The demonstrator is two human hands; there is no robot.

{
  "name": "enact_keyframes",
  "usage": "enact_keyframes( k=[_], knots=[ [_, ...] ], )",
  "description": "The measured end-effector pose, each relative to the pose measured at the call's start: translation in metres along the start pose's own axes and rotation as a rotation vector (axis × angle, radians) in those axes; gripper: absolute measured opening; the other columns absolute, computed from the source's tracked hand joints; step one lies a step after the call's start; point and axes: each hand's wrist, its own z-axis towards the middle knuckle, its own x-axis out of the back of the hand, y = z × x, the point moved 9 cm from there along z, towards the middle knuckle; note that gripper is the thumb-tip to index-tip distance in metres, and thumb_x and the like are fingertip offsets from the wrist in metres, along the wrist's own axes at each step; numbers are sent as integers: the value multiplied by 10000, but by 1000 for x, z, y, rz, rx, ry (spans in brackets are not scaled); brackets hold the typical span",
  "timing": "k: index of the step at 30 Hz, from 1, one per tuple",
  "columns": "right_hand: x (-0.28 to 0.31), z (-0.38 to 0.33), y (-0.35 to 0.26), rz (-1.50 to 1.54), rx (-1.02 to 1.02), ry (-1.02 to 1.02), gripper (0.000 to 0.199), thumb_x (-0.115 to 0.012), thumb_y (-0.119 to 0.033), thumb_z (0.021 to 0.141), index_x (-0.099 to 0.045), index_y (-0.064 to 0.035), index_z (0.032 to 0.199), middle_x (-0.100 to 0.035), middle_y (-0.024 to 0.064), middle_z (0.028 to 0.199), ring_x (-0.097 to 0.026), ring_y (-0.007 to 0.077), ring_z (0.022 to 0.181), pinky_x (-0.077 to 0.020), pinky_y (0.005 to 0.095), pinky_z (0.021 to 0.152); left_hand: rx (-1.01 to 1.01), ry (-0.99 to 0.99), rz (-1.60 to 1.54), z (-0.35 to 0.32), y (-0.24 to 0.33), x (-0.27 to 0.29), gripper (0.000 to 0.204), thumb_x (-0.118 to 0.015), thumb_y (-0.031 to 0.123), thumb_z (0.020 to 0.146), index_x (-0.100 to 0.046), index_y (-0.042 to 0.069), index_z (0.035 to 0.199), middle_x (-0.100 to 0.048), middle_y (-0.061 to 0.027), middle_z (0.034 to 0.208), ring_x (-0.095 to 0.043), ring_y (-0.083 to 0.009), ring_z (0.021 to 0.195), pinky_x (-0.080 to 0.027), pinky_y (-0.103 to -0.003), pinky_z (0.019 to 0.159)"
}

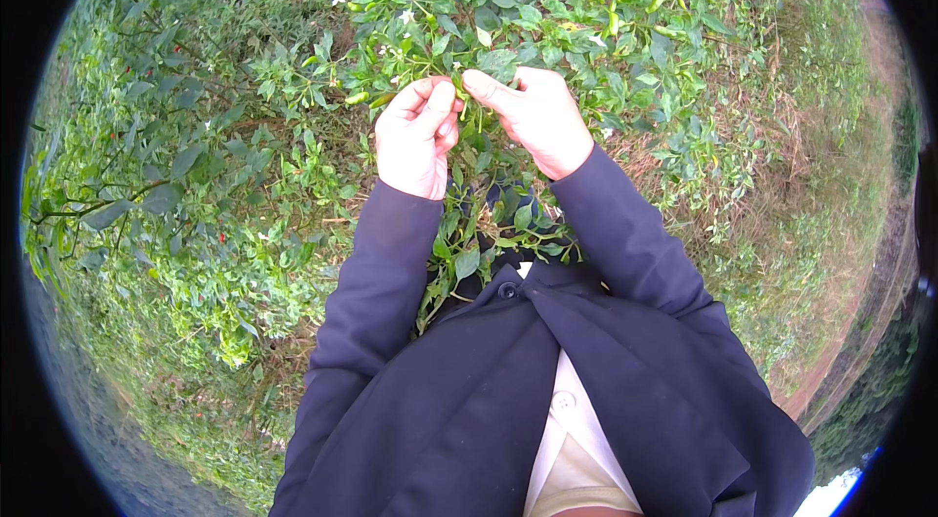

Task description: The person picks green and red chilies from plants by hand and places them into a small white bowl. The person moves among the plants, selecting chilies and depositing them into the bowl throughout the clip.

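My left hand and my right hand meet at the top of a chili pepper plant in front of my chest. Both are closed in a pinch, thumbs toward each other. Between the fingertips shows a slim green piece of the plant; whether it is a pepper or a stem I cannot tell. A green chili pepper pokes out just left of my left hand. Leaves and small white flowers surround the fingers.
Dense chili bushes spread all around, with more green peppers beyond my right hand. Darker foliage with a few red specks fills the left. Dry grass lies among the plants. A bare dirt strip curves along the right edge.
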Motion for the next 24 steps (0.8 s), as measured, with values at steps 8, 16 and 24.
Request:
enact_keyframes(
  k=[8,16,24],
  knots=[
    [-16,-4,29,398,-303,-176,259,-653,-210,822,-519,-53,666,-437,-34,567,-300,31,409,-205,217,366,-19,-53,162,-14,7,-16,95,-590,81,847,-567,-7,876,-552,-33,725,-397,-36,491,-269,-169,418],
    [0,2,37,545,-318,-79,200,-570,-203,874,-557,-6,844,-429,-17,647,-269,32,425,-215,187,380,167,-234,-476,-21,19,-11,111,-467,149,857,-456,43,825,-423,-56,750,-398,-114,589,-296,-201,414],
    [0,-3,38,508,-305,-130,219,-580,-214,867,-560,-2,818,-423,-21,630,-273,29,423,-204,181,376,-23,247,449,-31,6,61,191,-676,147,790,-535,45,868,-496,37,672,-419,-27,571,-330,-183,480]
  ],
)
